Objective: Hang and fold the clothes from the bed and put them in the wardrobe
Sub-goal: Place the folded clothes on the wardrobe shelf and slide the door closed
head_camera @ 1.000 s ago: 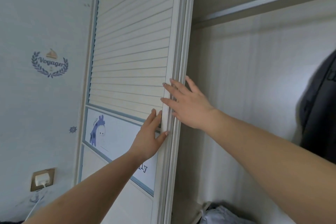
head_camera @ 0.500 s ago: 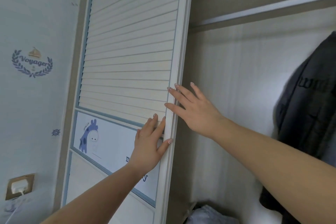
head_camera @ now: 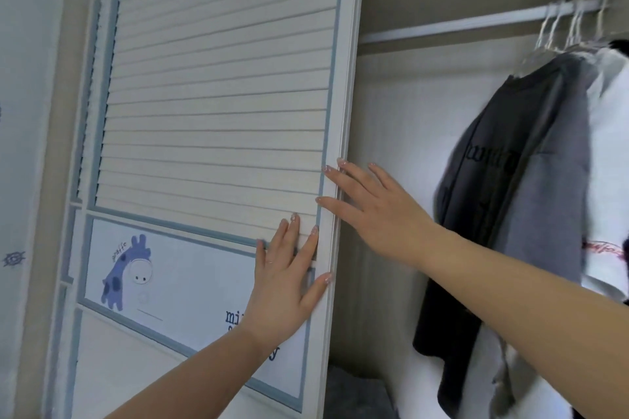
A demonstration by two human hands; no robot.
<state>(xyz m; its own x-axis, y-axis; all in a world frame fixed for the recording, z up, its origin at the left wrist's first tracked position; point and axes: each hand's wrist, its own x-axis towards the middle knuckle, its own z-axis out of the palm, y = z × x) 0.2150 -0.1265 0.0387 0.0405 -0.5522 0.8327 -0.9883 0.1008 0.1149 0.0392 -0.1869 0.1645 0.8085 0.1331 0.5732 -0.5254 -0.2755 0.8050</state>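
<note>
My left hand (head_camera: 284,286) is lying flat on the door (head_camera: 218,95), fingers straight and spread, palm over the lower slats and the top of the giraffe panel (head_camera: 163,282), thumb on the door's right frame. My right hand (head_camera: 377,211) is reaching in from the right, fingers straight and fanned, fingertips touching that same frame edge just above the left hand. Both hands are open-fingered, gripping nothing. To the right, the wardrobe (head_camera: 401,146) is standing open. Clothes are hanging from its rail (head_camera: 452,24) on hangers (head_camera: 565,27): a dark shirt (head_camera: 483,180) nearest, a grey one (head_camera: 551,207) behind it, a white one (head_camera: 609,119) at the far right. Something grey and blurred is lying on the wardrobe floor; cannot tell what.
</note>
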